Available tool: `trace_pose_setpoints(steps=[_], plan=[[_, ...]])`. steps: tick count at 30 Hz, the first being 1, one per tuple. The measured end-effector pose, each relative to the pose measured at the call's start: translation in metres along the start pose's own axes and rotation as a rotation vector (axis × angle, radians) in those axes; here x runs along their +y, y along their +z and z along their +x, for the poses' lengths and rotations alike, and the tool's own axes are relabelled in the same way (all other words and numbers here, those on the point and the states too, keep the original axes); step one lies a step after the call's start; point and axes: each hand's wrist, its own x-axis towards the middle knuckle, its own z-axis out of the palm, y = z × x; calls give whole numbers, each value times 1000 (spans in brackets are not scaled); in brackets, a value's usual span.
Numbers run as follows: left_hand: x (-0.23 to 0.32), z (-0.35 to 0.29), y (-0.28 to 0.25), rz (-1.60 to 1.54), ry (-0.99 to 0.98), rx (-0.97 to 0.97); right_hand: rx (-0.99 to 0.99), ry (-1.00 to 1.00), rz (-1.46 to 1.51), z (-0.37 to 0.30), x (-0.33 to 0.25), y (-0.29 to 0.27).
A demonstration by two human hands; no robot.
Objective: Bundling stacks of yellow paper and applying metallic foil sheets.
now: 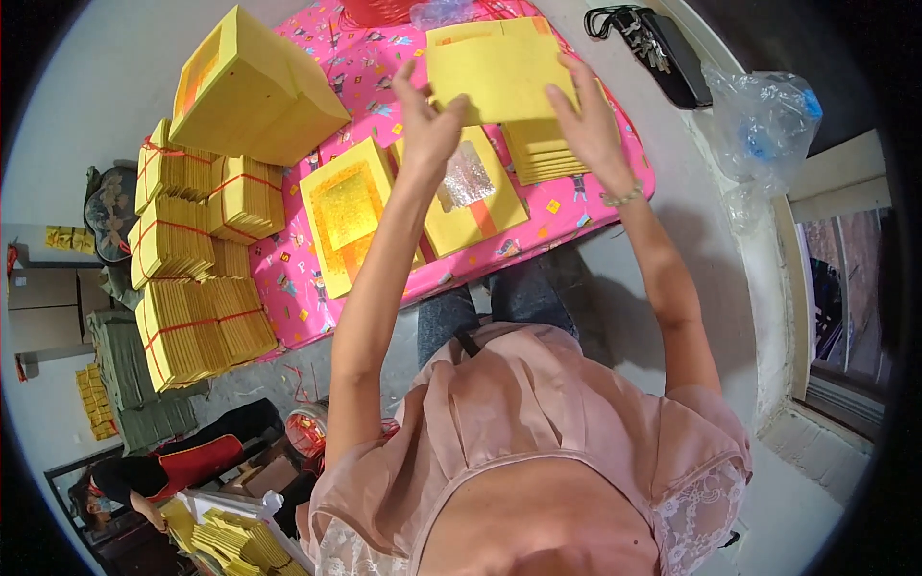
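A folded sheet of yellow paper (495,82) is held up over the far part of the table between my two hands. My left hand (432,130) pinches its left edge, thumb on the near face and index finger stretched upward. At the right edge my right hand (588,120) has its thumb against the paper and its fingers beside it. Just below lies a stack of folded yellow paper (547,158). Nearer me are a yellow paper pile with a silver foil square (467,178) and another with a gold foil square (346,206).
The table wears a pink patterned cloth (298,302). Red-tied yellow paper bundles (173,240) crowd its left side, near a tall yellow paper block (259,96). A black bag (663,58) with keys and a clear plastic bag (764,130) lie right. Another person (163,470) works lower left.
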Motion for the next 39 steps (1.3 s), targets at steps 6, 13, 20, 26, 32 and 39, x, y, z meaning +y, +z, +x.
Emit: trace_pose_setpoints(steps=[6,13,20,26,32,39], plan=[[-60,13,48,232,-15,-262,-35,137,-152,-22,62,-37],[-99,6,60,470,-94,-283,-106,188,-283,-37,109,-28],[-121,7,57,306,-177,-202,-112,180,-270,-33,110,-21],[-109,-2,64,470,-101,-173,-61,133,-401,-38,105,-17],[-113,0,59,735,101,-168,-87,-17,-588,-37,97,-19],[-82,-23,26,430,-13,-100,102,-109,-497,-22,75,-41]])
